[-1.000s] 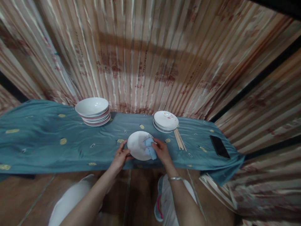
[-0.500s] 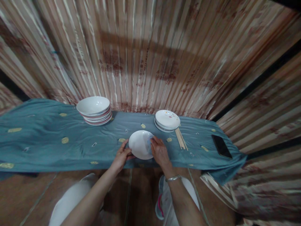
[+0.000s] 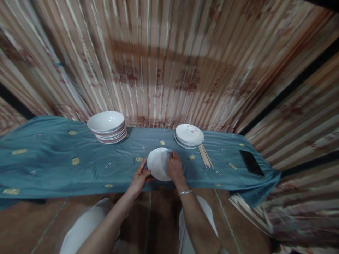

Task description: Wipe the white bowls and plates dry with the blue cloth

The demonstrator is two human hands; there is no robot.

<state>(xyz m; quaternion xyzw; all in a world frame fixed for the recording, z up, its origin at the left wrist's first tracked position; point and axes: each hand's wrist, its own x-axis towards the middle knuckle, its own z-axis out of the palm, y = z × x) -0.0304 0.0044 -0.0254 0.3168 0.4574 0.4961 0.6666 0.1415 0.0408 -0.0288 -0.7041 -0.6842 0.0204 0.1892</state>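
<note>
My left hand (image 3: 139,176) grips the lower left rim of a small white plate (image 3: 157,163), tilted up over the blue cloth-covered surface (image 3: 53,165). My right hand (image 3: 173,167) lies across the plate's right side, pressing a light blue rag against it; only a sliver of the rag (image 3: 168,157) shows under my fingers. A silver bangle sits on my right wrist. A stack of small white plates (image 3: 189,135) stands just behind and to the right of the held plate.
A stack of white bowls with red rims (image 3: 107,126) stands at the back left. Wooden chopsticks (image 3: 205,156) lie beside the plate stack. A black phone (image 3: 251,163) rests near the cloth's right end. Striped curtains hang behind.
My right hand has slid leftward over the plate's face, covering the blue rag that showed clearly a second ago. The view has shifted slightly; the plate stays held.
</note>
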